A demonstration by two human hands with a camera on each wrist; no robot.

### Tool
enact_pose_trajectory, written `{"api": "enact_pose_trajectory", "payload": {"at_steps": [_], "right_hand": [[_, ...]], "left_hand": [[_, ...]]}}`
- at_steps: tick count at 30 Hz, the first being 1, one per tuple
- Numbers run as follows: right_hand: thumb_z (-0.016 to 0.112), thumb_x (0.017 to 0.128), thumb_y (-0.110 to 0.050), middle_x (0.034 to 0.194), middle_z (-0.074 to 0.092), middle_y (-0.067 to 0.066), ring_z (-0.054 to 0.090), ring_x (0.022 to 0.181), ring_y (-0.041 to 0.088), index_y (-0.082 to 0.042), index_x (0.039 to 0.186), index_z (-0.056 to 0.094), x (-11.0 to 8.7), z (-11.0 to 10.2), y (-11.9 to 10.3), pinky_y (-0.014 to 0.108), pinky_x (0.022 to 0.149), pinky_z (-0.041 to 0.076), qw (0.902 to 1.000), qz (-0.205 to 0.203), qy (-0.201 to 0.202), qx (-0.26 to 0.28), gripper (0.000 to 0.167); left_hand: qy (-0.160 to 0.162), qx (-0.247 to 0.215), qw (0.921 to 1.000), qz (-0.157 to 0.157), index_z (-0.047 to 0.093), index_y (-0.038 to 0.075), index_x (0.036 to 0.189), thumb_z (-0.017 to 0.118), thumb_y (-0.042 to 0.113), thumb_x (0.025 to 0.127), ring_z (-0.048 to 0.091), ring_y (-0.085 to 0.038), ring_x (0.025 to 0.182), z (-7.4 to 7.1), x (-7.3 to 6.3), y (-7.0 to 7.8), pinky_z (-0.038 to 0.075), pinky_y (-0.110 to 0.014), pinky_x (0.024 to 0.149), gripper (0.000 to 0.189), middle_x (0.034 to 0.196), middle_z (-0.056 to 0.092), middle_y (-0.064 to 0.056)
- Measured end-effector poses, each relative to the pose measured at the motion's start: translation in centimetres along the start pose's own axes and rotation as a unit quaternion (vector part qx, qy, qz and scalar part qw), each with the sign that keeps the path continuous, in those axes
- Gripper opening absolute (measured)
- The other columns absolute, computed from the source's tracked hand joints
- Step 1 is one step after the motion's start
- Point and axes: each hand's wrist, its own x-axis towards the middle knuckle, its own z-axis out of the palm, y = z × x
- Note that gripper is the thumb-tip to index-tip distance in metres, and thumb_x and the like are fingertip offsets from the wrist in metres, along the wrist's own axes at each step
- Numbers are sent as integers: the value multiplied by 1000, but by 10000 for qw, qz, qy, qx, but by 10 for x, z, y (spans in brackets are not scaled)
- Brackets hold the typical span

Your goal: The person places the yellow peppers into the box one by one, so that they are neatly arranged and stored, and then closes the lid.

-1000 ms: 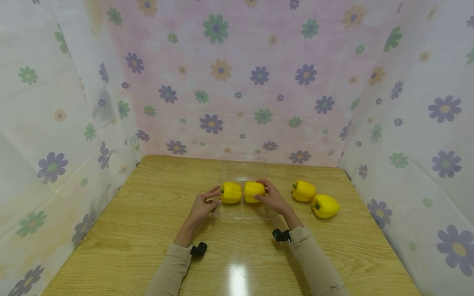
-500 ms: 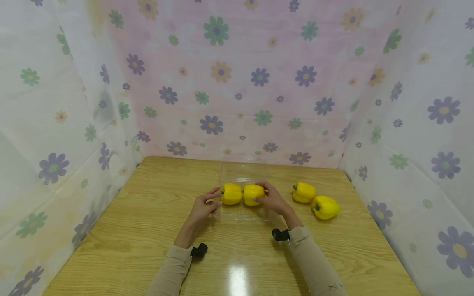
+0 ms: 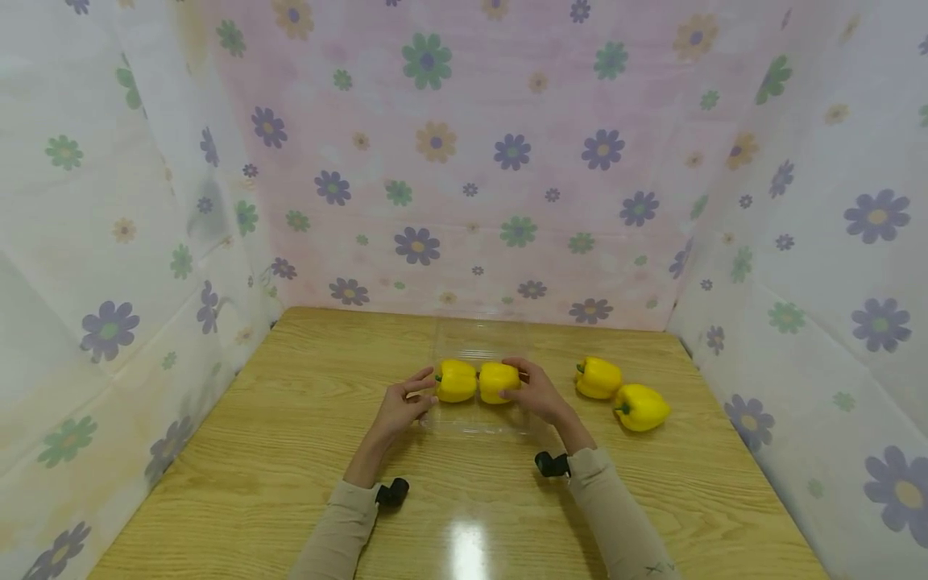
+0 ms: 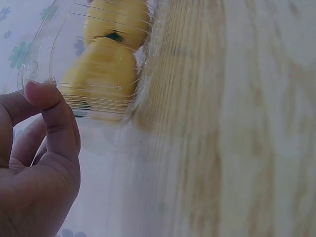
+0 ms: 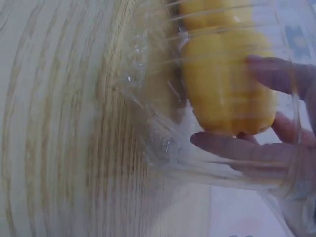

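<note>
Yellow bell pepper, glossy and blocky point(image 3: 493, 381): lying on its side just right of frame centre, in the front part of a clear, ribbed plastic box point(image 3: 474, 427). Stem end turned toward the left of the frame, against or very nearly against the base of a second yellow bell pepper point(image 3: 457, 382). Lined up end to end, probably to suit the width of the box. Clear plastic lid point(image 3: 482, 332) apparently laid back toward the upper part of the frame, leaving room to reach in from above.

Right hand point(image 3: 538, 392): curled round the base end of the first pepper, thumb and fingers on opposite sides, spread to about its thickness. Grip from the right of the frame, presumably with the stem end blocked by the neighbouring pepper. Firmness of hold: cannot tell.

Left hand point(image 3: 400, 407): at the left edge of the box, fingers bent, nearly closed, pinching the rim. No pepper in its grasp. Likely purpose: steadying a light box.

Third yellow bell pepper point(image 3: 598, 379) and fourth yellow bell pepper point(image 3: 642, 407): side by side at centre right of frame, outside the box, on the wood-grained surface point(image 3: 319, 362).
</note>
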Motion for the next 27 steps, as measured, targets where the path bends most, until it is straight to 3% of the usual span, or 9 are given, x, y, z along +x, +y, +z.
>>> {"api": "enact_pose_trajectory", "payload": {"at_steps": [17,27], "right_hand": [[66,100,-9,157,40,21,38,143,46,-4,151,46,2,0,4,55,109,44,10000,-48,52,19,55],[59,101,1,163,27,27,22,149,52,3,155,37,-4,0,-1,62,113,36,9996,-100,-115,234,58]], "left_hand": [[-99,40,9999,60,56,-10,139,64,-4,97,49,-9,59,1,-1,3,48,-19,56,43,162,38,-11],[-139,30,9999,49,55,-10,140,64,-4,97,50,-9,59,0,-1,1,47,-18,55,44,163,36,-12]]}}
